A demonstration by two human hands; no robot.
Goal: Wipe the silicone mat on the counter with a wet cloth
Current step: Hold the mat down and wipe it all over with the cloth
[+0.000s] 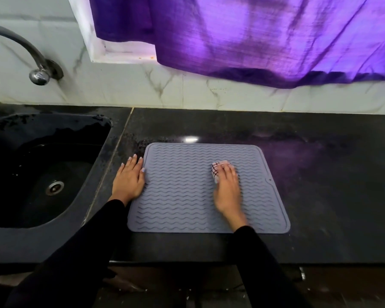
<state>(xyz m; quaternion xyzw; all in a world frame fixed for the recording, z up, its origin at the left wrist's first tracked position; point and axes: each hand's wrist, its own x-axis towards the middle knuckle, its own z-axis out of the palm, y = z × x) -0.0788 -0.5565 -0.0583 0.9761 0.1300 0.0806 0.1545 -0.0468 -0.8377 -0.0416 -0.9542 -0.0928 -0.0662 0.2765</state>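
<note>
The single head-worn camera looks forward and steeply down (wide-angle) at the counter [320, 174], close in.

My left hand [129, 180] lies flat on the mat's [182, 196] left edge, blocking that strip. My right hand [226, 187] sits on the cloth [217, 171] right of mat centre. Between my hands the mat is bare; near and far strips are bare too. Counter [320, 185] right of the mat is open. Sink [42, 170] drops away just left of my left hand. Tap [31, 56] overhangs it. Curtain [253, 41] hangs over the back wall, above counter level.
</note>
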